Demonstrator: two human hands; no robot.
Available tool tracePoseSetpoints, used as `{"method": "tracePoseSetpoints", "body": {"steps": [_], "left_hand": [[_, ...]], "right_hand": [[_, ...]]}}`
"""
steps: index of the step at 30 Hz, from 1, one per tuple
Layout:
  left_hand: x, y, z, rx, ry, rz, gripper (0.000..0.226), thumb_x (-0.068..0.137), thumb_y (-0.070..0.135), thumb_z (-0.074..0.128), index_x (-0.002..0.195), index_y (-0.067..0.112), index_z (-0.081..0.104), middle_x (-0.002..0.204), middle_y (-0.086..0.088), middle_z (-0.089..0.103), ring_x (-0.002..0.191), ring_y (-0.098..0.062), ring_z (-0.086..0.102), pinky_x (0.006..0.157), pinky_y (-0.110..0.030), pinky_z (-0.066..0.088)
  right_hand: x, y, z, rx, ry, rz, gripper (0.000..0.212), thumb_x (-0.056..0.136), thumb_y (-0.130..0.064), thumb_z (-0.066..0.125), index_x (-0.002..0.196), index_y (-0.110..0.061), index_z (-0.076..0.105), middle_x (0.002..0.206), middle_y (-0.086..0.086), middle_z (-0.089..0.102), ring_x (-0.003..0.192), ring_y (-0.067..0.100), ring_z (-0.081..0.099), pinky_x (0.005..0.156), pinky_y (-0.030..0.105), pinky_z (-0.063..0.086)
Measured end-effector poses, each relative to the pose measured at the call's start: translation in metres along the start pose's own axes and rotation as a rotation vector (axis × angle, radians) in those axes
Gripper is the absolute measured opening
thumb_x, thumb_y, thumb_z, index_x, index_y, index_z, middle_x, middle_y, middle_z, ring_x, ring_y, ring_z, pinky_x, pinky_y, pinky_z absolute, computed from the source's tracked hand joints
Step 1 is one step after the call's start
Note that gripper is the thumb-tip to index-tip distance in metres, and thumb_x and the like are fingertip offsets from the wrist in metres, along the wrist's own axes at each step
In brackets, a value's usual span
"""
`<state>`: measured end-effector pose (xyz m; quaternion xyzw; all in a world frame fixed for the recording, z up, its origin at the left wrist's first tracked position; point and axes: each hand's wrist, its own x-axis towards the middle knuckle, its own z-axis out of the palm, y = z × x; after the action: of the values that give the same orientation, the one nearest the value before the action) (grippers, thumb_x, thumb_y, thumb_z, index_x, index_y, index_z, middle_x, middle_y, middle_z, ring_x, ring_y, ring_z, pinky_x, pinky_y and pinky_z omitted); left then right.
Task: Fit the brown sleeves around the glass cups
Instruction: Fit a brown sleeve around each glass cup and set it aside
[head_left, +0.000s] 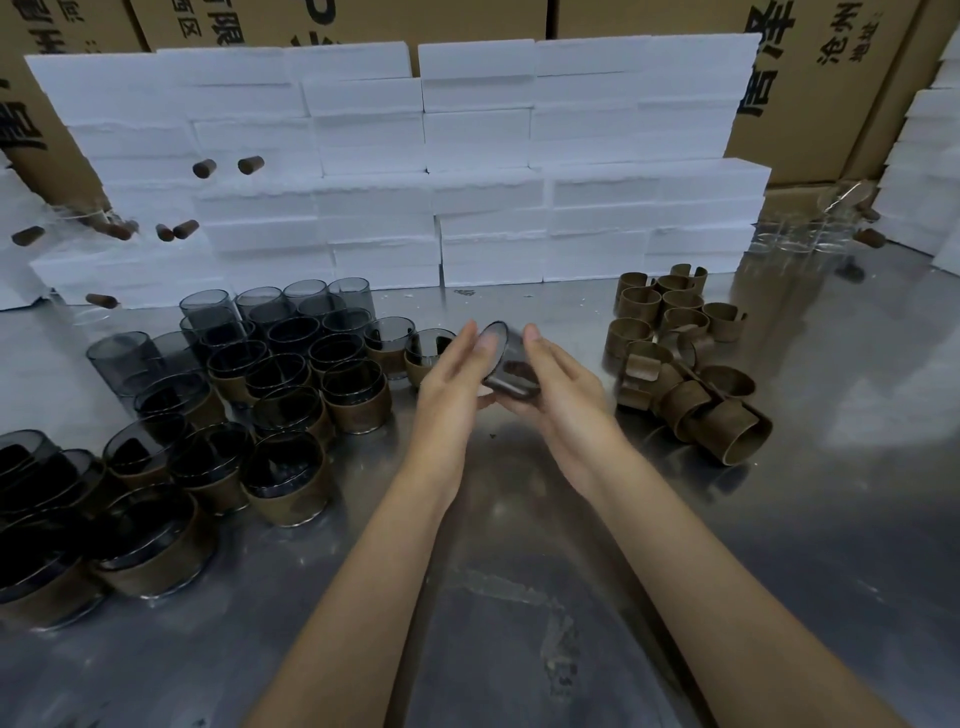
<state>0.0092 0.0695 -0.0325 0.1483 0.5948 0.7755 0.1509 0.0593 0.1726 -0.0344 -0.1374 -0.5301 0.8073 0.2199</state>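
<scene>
We are holding a smoky glass cup (506, 364) between both hands above the steel table (519, 571), its rim tilting up and away from us toward the left. Our left hand (452, 379) is lying along the cup's left side with the fingers straight and together, the fingertips reaching just past the rim. Our right hand (558, 387) is cradling the cup from the right and beneath, fingers nearly straight, the palm pressing against the wall. Something brown is showing through the glass near the base, but we cannot tell whether it is a sleeve. To the right, well apart from the hands, a heap of loose brown sleeves (685, 358) is lying on the table, some upright and some tipped over. To the left, many sleeved cups (291, 415) are standing in rows, with a few bare cups (208, 312) behind them. Behind everything, white foam boxes (415, 156) are stacking up against cardboard cartons (831, 78).
</scene>
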Motion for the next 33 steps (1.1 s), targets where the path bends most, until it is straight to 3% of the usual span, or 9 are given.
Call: {"method": "tracePoseSetpoints", "body": {"steps": [5,8,12,17,20,24,27,31,33], "left_hand": [[0.0,-0.003,0.006,-0.003,0.017,0.023,0.051,0.102,0.029,0.062,0.148,0.009,0.053,0.141,-0.012,0.063,0.129,-0.024,0.062,0.112,-0.048,0.048],[0.003,-0.002,0.002,-0.208,0.027,-0.026,0.04,0.11,0.027,0.046,0.144,0.008,0.055,0.123,-0.013,0.073,0.11,-0.025,0.071,0.097,-0.042,0.058],[0.004,-0.001,-0.003,-0.371,0.013,-0.133,0.033,0.111,0.026,0.042,0.14,0.016,0.055,0.099,-0.004,0.077,0.084,-0.013,0.076,0.068,-0.026,0.061],[0.001,0.001,-0.005,-0.357,-0.067,-0.215,0.038,0.104,0.044,0.052,0.111,0.012,0.071,0.099,-0.009,0.073,0.102,-0.02,0.071,0.091,-0.031,0.058],[-0.001,0.001,-0.006,-0.356,-0.13,-0.23,0.057,0.101,0.044,0.057,0.134,-0.003,0.06,0.124,-0.025,0.064,0.128,-0.034,0.062,0.103,-0.04,0.055],[-0.002,-0.001,-0.006,-0.363,-0.188,-0.214,0.043,0.097,0.037,0.064,0.126,0.005,0.065,0.131,-0.025,0.066,0.128,-0.033,0.063,0.09,-0.036,0.061],[-0.002,-0.003,-0.007,-0.385,-0.198,-0.21,0.042,0.097,0.028,0.064,0.129,0.001,0.062,0.136,-0.025,0.063,0.124,-0.03,0.065,0.088,-0.036,0.061],[-0.003,-0.003,-0.004,-0.383,-0.166,-0.25,0.042,0.084,0.029,0.074,0.119,0.007,0.066,0.139,-0.026,0.06,0.125,-0.036,0.064,0.081,-0.035,0.062],[-0.003,-0.002,-0.003,-0.38,-0.148,-0.275,0.048,0.079,0.029,0.076,0.119,0.006,0.065,0.138,-0.031,0.059,0.122,-0.043,0.064,0.075,-0.033,0.062]], "right_hand": [[0.0,0.002,0.003,-0.312,0.095,-0.178,0.028,0.1,-0.052,0.058,0.106,-0.032,0.075,0.109,0.005,0.075,0.1,0.016,0.072,0.084,0.036,0.063],[0.001,0.002,0.004,-0.437,0.082,-0.282,0.018,0.1,-0.051,0.057,0.112,-0.05,0.071,0.112,-0.002,0.063,0.09,0.003,0.067,0.082,0.021,0.058],[-0.001,0.006,0.005,-0.663,0.079,-0.415,0.048,0.091,-0.047,0.073,0.136,-0.036,0.062,0.107,-0.012,0.045,0.088,-0.01,0.054,0.075,0.002,0.042],[-0.004,0.004,0.003,-0.71,0.118,-0.501,0.039,0.083,-0.049,0.08,0.116,-0.034,0.065,0.085,-0.021,0.053,0.075,-0.008,0.054,0.067,0.006,0.039],[-0.003,0.003,0.0,-0.739,0.174,-0.498,0.027,0.083,-0.048,0.08,0.1,-0.034,0.066,0.059,-0.017,0.047,0.06,-0.001,0.048,0.056,0.009,0.037],[-0.001,0.001,-0.001,-0.733,0.167,-0.485,0.013,0.092,-0.038,0.075,0.094,-0.026,0.07,0.057,-0.003,0.047,0.058,0.006,0.051,0.054,0.014,0.037],[0.001,-0.003,-0.002,-0.73,0.157,-0.461,0.012,0.098,-0.022,0.067,0.089,-0.016,0.071,0.066,0.013,0.063,0.065,0.024,0.061,0.064,0.037,0.049],[0.002,-0.018,-0.009,-0.727,0.148,-0.43,0.019,0.1,-0.012,0.061,0.083,-0.015,0.069,0.074,0.009,0.07,0.061,0.022,0.058,0.066,0.043,0.052],[0.004,-0.027,-0.021,-0.929,0.248,-0.539,0.015,0.099,-0.016,0.061,0.089,-0.012,0.072,0.082,0.006,0.072,0.076,0.024,0.062,0.072,0.039,0.048]]}}
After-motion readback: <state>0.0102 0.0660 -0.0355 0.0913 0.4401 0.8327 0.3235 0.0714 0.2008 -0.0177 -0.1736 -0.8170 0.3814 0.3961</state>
